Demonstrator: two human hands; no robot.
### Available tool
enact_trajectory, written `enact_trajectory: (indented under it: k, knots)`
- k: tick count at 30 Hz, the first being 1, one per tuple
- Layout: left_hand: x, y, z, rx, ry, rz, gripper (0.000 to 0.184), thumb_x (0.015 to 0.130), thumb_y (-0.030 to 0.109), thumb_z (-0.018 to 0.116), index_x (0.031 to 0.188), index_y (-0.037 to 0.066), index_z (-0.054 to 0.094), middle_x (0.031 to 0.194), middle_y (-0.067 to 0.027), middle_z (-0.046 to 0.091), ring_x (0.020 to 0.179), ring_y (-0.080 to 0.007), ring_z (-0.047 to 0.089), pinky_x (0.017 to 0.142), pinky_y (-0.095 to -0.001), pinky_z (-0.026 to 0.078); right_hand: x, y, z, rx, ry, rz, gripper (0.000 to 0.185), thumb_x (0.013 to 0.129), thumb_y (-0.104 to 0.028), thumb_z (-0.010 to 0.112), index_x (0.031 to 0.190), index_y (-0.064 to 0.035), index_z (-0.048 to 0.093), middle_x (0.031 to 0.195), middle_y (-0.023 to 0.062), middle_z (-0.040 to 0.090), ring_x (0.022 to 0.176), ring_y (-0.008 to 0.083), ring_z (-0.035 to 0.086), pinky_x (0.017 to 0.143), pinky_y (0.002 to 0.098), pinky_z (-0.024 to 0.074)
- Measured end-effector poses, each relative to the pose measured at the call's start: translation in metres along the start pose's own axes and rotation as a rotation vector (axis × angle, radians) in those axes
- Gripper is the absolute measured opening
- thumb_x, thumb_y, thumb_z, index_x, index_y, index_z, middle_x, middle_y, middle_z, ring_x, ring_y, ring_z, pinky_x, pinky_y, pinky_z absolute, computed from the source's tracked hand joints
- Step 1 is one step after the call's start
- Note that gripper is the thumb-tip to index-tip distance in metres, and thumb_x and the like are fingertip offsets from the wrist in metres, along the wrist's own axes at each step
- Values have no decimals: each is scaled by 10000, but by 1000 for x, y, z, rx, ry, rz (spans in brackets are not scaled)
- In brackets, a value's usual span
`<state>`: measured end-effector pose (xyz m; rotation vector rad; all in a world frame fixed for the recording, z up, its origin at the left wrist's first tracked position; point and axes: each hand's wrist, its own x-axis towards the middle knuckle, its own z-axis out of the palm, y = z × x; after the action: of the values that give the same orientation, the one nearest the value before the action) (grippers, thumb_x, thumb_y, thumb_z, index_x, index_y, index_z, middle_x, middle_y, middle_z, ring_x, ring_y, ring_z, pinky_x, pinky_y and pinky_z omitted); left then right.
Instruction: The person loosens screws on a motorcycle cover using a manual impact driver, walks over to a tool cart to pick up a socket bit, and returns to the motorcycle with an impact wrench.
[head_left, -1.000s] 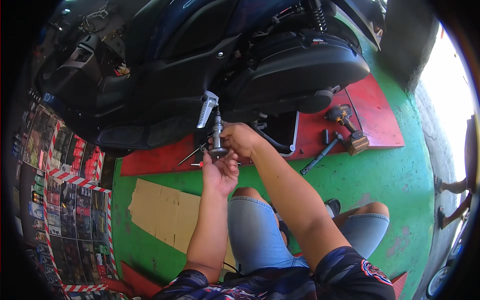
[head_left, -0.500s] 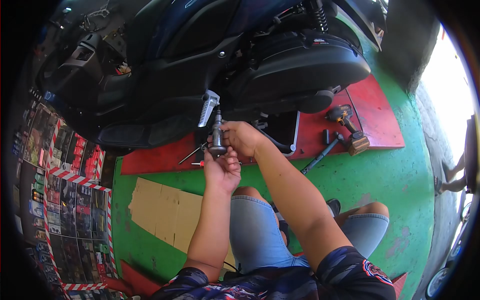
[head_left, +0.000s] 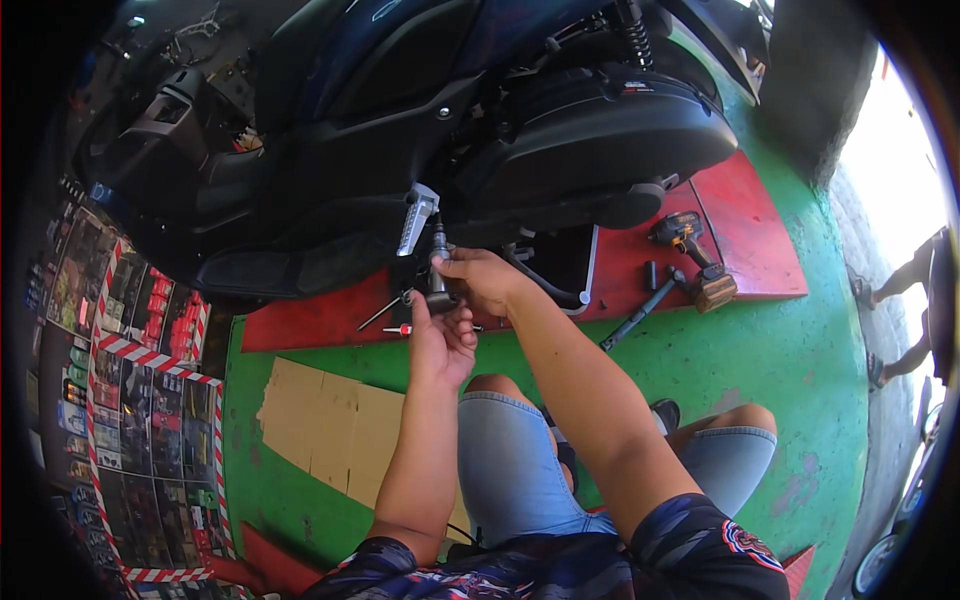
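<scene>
A metal cylindrical tool (head_left: 438, 268) with a wider dark lower end points up at the underside of a dark scooter (head_left: 340, 190), just beside its silver footpeg (head_left: 418, 220). My right hand (head_left: 482, 280) grips the tool's body from the right, thumb across it. Below, my left hand (head_left: 442, 340) is closed around the wide end, its thumb up along the side and its other fingers curled. The palm sides of both hands hide part of the tool. Whether its tip is seated on a fastener I cannot tell.
On the red platform (head_left: 760, 230) lie a cordless impact wrench (head_left: 690, 245), a black socket (head_left: 650, 273), a long blue-grey tool (head_left: 640, 318) and a red-handled screwdriver (head_left: 398, 330). Cardboard (head_left: 320, 425) covers green floor. A display case (head_left: 150, 420) stands left; a person's legs (head_left: 895, 300) show right.
My right thumb has shifted lower across the tool's body, and the tool's wide end looks more tilted. At the far right, the other person's legs have come further into view.
</scene>
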<state>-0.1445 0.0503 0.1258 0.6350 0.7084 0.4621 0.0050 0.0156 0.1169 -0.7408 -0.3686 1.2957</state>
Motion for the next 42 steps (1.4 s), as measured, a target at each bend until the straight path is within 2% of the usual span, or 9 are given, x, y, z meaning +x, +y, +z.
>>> enact_trajectory:
  k: [8,13,17,25,30,34,35,38,42]
  knots:
    - [2,3,-14,96,-126,-191,859,964,778,248,941,23,659,716,-89,678,583,-227,618,544,-329,487,-9,-3,10,-89,69,-48,277,917,-113,714,1143,-8,593,875,81,641,735,177,615,595,331,507]
    - [28,1,-29,122,110,-84,653,1033,614,315,1127,53,637,941,-95,691,787,-257,634,759,-386,522,-6,19,-12,-339,194,-139,471,885,-109,748,1282,74,574,1007,163,692,829,225,682,701,352,559]
    - [64,0,-37,122,1,66,423,1048,423,469,1249,78,612,1167,-73,663,989,-215,605,889,-360,478,-18,22,-18,-512,245,-130,525,858,-106,758,1304,98,571,1028,186,712,863,225,701,750,348,565]
    - [71,-12,-7,310,-73,351,401,1030,263,582,1390,92,544,1182,-74,691,1002,-177,646,850,-321,496,-71,48,-56,-655,174,-142,427,857,-54,717,1247,33,566,948,103,683,836,176,647,720,321,519]
    - [52,-30,17,182,-72,238,304,1036,306,580,1242,85,619,1106,-76,701,976,-185,675,823,-341,530,-120,70,-73,-737,216,-30,392,835,-70,684,1208,-16,578,875,52,642,748,130,595,649,291,469]
    - [39,-56,18,261,-52,134,209,1034,253,583,1137,79,637,981,-52,684,877,-182,688,742,-320,565,-148,70,-63,-431,254,61,349,985,-328,595,1218,-69,575,814,45,614,705,134,584,621,299,477]
    - [34,-65,18,322,-100,161,198,1031,237,583,1132,74,637,969,-53,683,875,-178,685,743,-322,565,-153,73,-64,-486,273,69,439,1047,-483,476,1208,-86,570,787,45,602,660,140,584,605,304,486]
    - [15,-92,26,465,-191,189,183,1022,202,596,1101,42,635,918,-58,682,853,-150,660,767,-300,540,-169,78,-61,-400,272,-22,476,1064,-510,432,1197,-75,572,764,55,586,615,142,587,597,301,496]
    - [-9,-114,30,596,-128,292,185,1028,202,593,1079,28,632,921,-56,682,876,-135,646,792,-290,524,-188,95,-71,-472,279,-144,336,1093,-359,442,1200,-65,565,772,51,593,610,126,595,538,265,472]
